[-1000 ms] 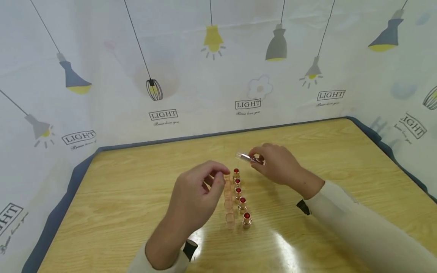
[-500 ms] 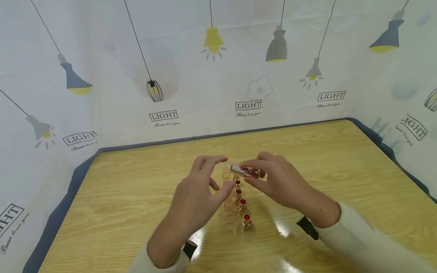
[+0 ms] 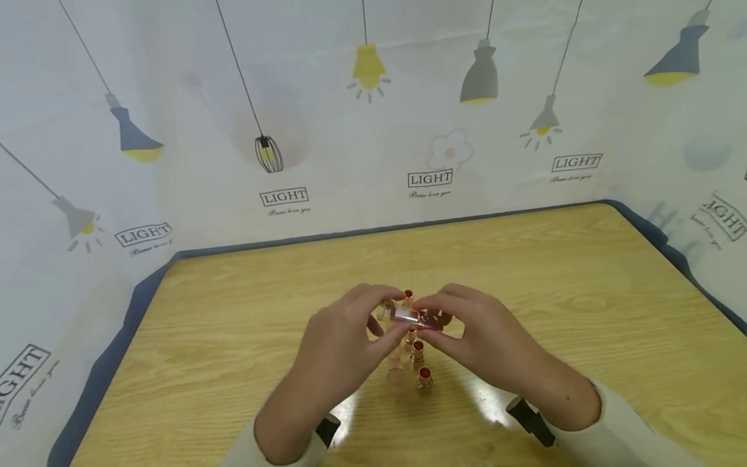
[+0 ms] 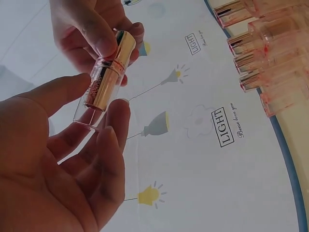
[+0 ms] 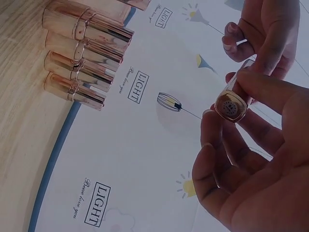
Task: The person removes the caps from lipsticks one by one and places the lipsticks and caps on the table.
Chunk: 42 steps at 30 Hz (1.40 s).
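Observation:
Both hands meet over the table around one lipstick (image 3: pixel 405 315), held nearly level, with a gold tube and a clear end. My left hand (image 3: pixel 341 337) pinches the clear cap end between thumb and fingers, as the left wrist view shows. The right hand (image 3: pixel 490 331) grips the other end; its gold base (image 5: pixel 231 107) faces the right wrist camera. Below stands a row of upright lipsticks (image 3: pixel 425 377) with red tops, partly hidden by the hands. Left of it runs a row of clear pinkish caps (image 3: pixel 395 376), mostly covered by the left hand.
The wooden table (image 3: pixel 233 311) reaches back to a dark blue edge strip and a white wall cloth (image 3: pixel 350 143) printed with lamps. Black straps (image 3: pixel 530 418) sit at the wrists by the cream sleeves.
The right hand has brought the lipstick left and toward the body. My left hand opened its fingers wider, then closed them on the lipstick's clear end.

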Available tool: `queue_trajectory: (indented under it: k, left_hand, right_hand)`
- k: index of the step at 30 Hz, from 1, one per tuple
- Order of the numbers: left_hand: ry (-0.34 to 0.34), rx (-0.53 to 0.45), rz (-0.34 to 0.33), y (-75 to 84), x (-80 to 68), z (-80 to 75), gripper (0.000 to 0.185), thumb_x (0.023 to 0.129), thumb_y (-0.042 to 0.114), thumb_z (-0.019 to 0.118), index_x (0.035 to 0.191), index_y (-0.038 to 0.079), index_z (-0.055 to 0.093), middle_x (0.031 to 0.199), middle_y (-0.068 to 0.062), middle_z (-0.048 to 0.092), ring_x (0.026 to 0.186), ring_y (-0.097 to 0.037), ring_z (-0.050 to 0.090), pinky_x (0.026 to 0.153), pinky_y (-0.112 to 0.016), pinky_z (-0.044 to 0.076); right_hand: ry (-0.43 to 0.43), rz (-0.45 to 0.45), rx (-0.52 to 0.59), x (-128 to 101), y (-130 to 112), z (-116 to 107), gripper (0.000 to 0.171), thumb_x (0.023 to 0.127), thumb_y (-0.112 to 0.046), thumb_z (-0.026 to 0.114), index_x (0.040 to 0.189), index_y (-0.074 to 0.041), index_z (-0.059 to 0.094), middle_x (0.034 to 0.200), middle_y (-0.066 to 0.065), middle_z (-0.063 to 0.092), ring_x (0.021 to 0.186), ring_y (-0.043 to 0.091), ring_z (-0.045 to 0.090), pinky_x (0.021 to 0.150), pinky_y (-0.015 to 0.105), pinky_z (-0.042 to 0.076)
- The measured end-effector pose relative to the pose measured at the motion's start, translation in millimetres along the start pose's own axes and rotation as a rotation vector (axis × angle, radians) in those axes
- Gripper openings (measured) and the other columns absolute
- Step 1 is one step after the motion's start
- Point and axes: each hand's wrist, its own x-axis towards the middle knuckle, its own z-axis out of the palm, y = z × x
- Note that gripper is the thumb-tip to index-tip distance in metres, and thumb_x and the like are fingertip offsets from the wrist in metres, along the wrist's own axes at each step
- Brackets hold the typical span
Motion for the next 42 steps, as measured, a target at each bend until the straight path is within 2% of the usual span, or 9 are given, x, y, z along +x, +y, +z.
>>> queue_trajectory:
  k: [6,14,25,31,37,42]
  left_hand:
    - [0.028,0.039,0.032,2.5,-2.1,3.2,0.031,0.085,0.032,0.08,0.113,0.021,0.071,0.103,0.007,0.072,0.065,0.001,0.065,0.052,-0.012,0.042]
    - [0.041,0.069,0.047,2.9,-1.1,5.9,0.032,0.082,0.031,0.083,0.111,0.02,0.073,0.094,0.007,0.069,0.058,0.003,0.056,0.049,-0.011,0.039]
    - [0.064,0.105,0.068,1.4,-0.9,7.5,0.027,0.083,0.034,0.082,0.107,0.023,0.075,0.093,0.01,0.069,0.057,0.003,0.05,0.048,-0.012,0.037]
    - [0.046,0.101,0.039,3.0,-1.1,7.2,0.028,0.082,0.035,0.083,0.106,0.024,0.075,0.093,0.01,0.069,0.057,0.003,0.049,0.048,-0.013,0.037]
    - [0.069,0.108,0.051,2.7,-0.7,7.1,0.027,0.082,0.036,0.083,0.106,0.024,0.075,0.091,0.01,0.069,0.057,0.003,0.051,0.048,-0.012,0.037]
    - [0.055,0.103,0.041,2.9,-0.8,6.8,0.028,0.082,0.037,0.083,0.105,0.023,0.075,0.091,0.009,0.069,0.057,0.003,0.05,0.048,-0.013,0.037]
  right_hand:
    - [0.004,0.037,-0.006,-3.6,0.4,-2.0,0.026,0.083,-0.018,0.082,0.108,-0.016,0.074,0.094,-0.011,0.068,0.082,0.003,0.061,0.069,0.021,0.054]
    - [0.062,-0.043,-0.037,-3.9,2.7,-1.6,0.022,0.081,-0.019,0.085,0.101,-0.017,0.075,0.089,-0.013,0.068,0.081,0.002,0.061,0.07,0.022,0.054]
    - [0.086,-0.052,-0.078,-3.8,1.5,-4.6,0.023,0.079,-0.022,0.086,0.099,-0.017,0.076,0.087,-0.011,0.067,0.08,0.004,0.06,0.067,0.022,0.052]
    - [0.085,-0.055,-0.098,-4.5,0.7,-3.9,0.022,0.079,-0.022,0.086,0.098,-0.017,0.076,0.086,-0.011,0.067,0.079,0.005,0.06,0.066,0.022,0.052]
    - [0.091,-0.063,-0.108,-3.3,0.4,-5.3,0.023,0.079,-0.022,0.086,0.098,-0.016,0.075,0.086,-0.009,0.067,0.077,0.005,0.059,0.063,0.022,0.051]
    - [0.081,-0.058,-0.102,-4.3,-0.2,-5.6,0.022,0.08,-0.021,0.086,0.098,-0.016,0.075,0.087,-0.01,0.067,0.078,0.005,0.059,0.064,0.02,0.05]
